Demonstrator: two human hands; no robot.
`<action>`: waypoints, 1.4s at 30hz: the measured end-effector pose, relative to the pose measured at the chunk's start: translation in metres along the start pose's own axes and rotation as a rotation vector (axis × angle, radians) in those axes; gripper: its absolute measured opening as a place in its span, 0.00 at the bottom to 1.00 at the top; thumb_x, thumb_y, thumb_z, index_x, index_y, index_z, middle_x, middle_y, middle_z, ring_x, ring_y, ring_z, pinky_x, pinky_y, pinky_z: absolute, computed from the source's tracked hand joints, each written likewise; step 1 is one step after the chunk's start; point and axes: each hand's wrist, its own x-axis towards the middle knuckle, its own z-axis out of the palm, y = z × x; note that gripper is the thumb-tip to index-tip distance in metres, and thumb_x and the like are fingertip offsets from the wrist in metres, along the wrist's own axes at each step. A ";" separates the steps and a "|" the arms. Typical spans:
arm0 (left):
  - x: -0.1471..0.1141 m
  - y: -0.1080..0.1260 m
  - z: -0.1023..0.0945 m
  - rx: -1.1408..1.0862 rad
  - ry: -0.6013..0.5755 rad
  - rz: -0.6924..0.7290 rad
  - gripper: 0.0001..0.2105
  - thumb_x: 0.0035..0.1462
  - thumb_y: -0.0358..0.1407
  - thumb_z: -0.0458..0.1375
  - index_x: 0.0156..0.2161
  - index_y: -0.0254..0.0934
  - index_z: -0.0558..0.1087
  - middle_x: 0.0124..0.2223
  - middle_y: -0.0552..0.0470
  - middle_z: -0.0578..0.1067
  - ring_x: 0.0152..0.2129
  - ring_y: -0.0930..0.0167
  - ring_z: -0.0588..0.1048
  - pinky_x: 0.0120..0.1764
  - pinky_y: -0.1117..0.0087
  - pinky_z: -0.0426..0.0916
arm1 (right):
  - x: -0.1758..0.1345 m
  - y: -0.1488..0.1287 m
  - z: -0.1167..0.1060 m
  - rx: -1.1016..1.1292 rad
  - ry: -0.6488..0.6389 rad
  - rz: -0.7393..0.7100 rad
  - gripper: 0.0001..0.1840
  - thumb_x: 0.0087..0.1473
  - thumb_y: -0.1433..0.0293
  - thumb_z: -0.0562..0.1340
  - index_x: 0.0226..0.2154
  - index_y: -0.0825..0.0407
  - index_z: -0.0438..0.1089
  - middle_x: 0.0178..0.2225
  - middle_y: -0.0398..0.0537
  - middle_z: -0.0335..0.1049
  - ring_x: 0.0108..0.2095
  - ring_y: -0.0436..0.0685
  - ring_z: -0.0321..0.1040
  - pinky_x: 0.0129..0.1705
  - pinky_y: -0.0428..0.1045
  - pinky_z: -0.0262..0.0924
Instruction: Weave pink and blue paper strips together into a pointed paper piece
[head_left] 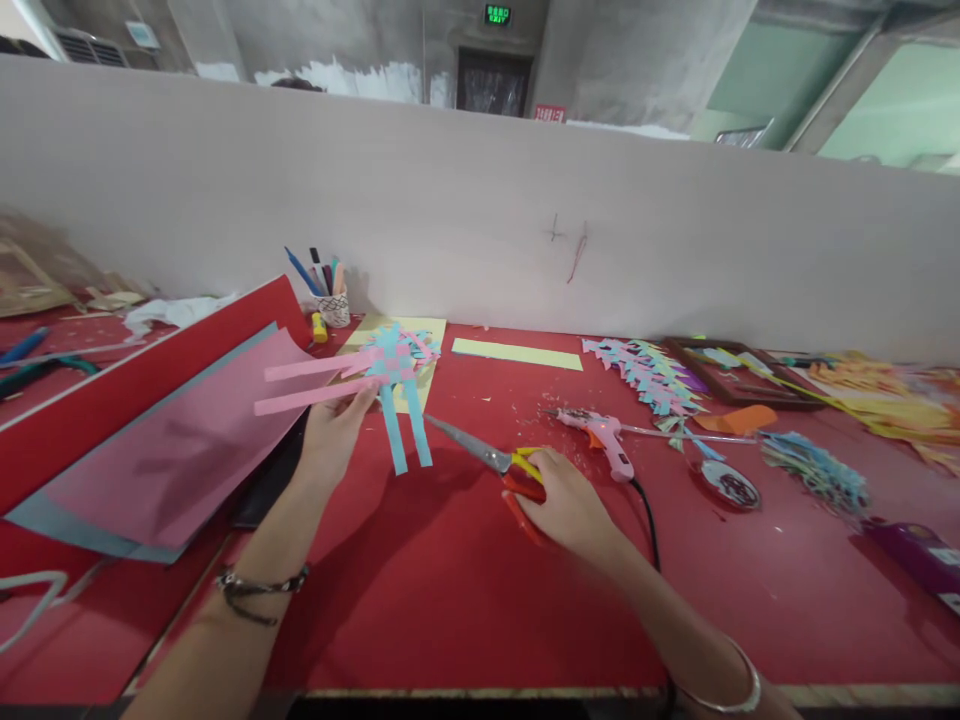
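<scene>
Between the fingers of my left hand [339,432] is a woven paper piece [393,362] of pink and light blue strips. Two pink ends stick out to the left and two blue ends hang down. My right hand [570,500] grips a pair of scissors [480,450] with yellow and red handles. The blades look closed, and their tip points left, close beside the hanging blue strips but apart from them. Behind the woven piece, a pale yellow sheet [367,328] lies on the red table [465,590].
A pink glue gun [600,435] with a black cord lies right of the scissors. Pink and blue sheets [217,440] lean at left. A pen cup [332,306], a yellow strip [517,353], a folded paper chain [645,375] and a brown frame [739,385] sit along the back.
</scene>
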 end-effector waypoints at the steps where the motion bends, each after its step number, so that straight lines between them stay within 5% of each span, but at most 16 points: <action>1: 0.001 0.000 -0.002 -0.007 0.003 -0.007 0.13 0.31 0.41 0.66 0.25 0.36 0.74 0.21 0.57 0.73 0.20 0.76 0.69 0.30 0.74 0.67 | -0.001 0.001 -0.002 0.029 0.033 -0.004 0.13 0.47 0.67 0.56 0.38 0.53 0.63 0.39 0.53 0.66 0.43 0.59 0.63 0.42 0.53 0.57; 9: -0.002 -0.006 0.000 -0.063 -0.109 0.075 0.11 0.32 0.40 0.65 0.23 0.37 0.74 0.22 0.56 0.72 0.20 0.75 0.69 0.26 0.74 0.67 | -0.010 -0.006 -0.015 0.237 -0.035 -0.091 0.13 0.48 0.66 0.55 0.39 0.51 0.57 0.37 0.49 0.62 0.40 0.55 0.61 0.40 0.50 0.57; 16: -0.006 -0.005 0.005 -0.183 -0.082 0.093 0.09 0.31 0.39 0.65 0.21 0.37 0.73 0.19 0.57 0.71 0.18 0.77 0.68 0.22 0.76 0.65 | -0.007 -0.004 -0.010 0.167 0.013 -0.106 0.08 0.46 0.64 0.58 0.27 0.52 0.60 0.27 0.44 0.61 0.28 0.52 0.58 0.29 0.46 0.51; 22: -0.007 -0.003 0.005 -0.172 -0.096 0.078 0.09 0.29 0.38 0.65 0.20 0.37 0.73 0.21 0.57 0.73 0.19 0.76 0.69 0.25 0.73 0.67 | -0.007 -0.004 -0.014 0.142 -0.139 -0.179 0.09 0.46 0.64 0.58 0.25 0.53 0.61 0.26 0.44 0.60 0.26 0.50 0.56 0.28 0.45 0.50; 42: -0.014 -0.002 0.009 -0.163 -0.135 0.058 0.07 0.31 0.35 0.65 0.20 0.37 0.73 0.22 0.56 0.74 0.20 0.75 0.71 0.26 0.73 0.70 | -0.003 -0.002 -0.015 0.164 -0.169 -0.210 0.16 0.48 0.63 0.55 0.19 0.51 0.48 0.21 0.39 0.51 0.22 0.47 0.47 0.25 0.44 0.44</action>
